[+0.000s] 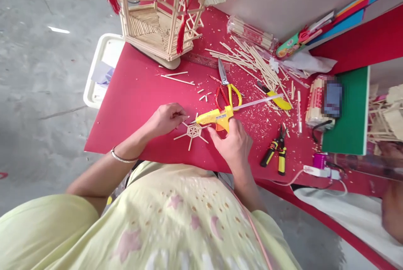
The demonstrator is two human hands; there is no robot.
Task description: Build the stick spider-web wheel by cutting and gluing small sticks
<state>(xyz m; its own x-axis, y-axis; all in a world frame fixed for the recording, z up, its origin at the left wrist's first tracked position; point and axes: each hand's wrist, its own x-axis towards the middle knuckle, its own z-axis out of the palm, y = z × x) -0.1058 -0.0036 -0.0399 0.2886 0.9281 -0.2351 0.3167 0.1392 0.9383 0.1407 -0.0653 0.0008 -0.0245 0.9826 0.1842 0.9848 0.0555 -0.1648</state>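
Red table (126, 102), stick pavilion (151, 30) at far side. Right hand (234, 142) wraps yellow glue gun (214, 117); left hand (168, 119) fingertips bunched, can't tell whether pinching a stick. Small stick star (193, 131) on table between hands, by gun's tip.

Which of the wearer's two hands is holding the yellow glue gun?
The right hand: it grips the glue gun by its handle. The left hand, with no gun, is beside the small stick lattice.
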